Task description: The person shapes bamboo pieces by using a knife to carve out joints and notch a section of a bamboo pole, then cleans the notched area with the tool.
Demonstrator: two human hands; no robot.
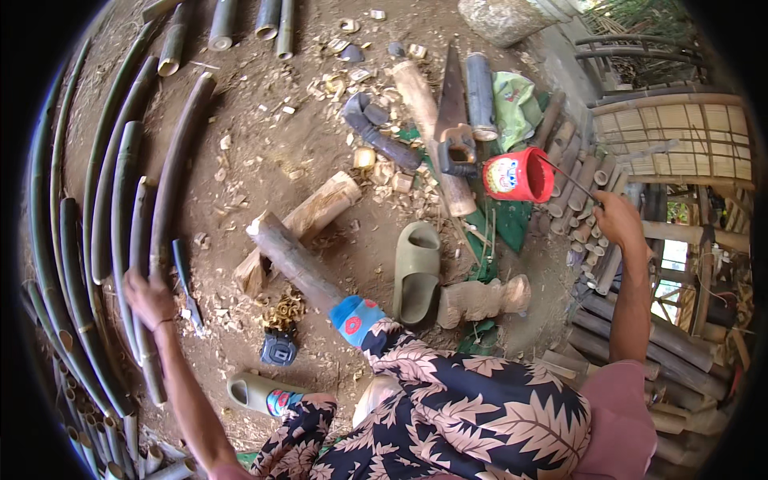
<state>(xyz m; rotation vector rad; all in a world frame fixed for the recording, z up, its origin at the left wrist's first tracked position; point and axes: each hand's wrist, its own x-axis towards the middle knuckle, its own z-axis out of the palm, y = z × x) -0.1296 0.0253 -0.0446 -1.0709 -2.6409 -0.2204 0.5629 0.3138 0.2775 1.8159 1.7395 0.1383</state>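
On the left, my left hand is closed around a dark bamboo pole, one of several long poles lying side by side on the ground. At the right, my right hand grips one end of a thin dark rod. The rod's other end reaches the rim of a red bucket with a printed label; whether its tip goes inside I cannot tell. Just left of the bucket, a handsaw leans over a peeled log.
A chisel-like tool with a blue handle lies beside the poles. Two crossed wood pieces, an olive slipper, a carved wood block and a black tool surround my legs. Cut bamboo is stacked at right. Wood chips litter the dirt.
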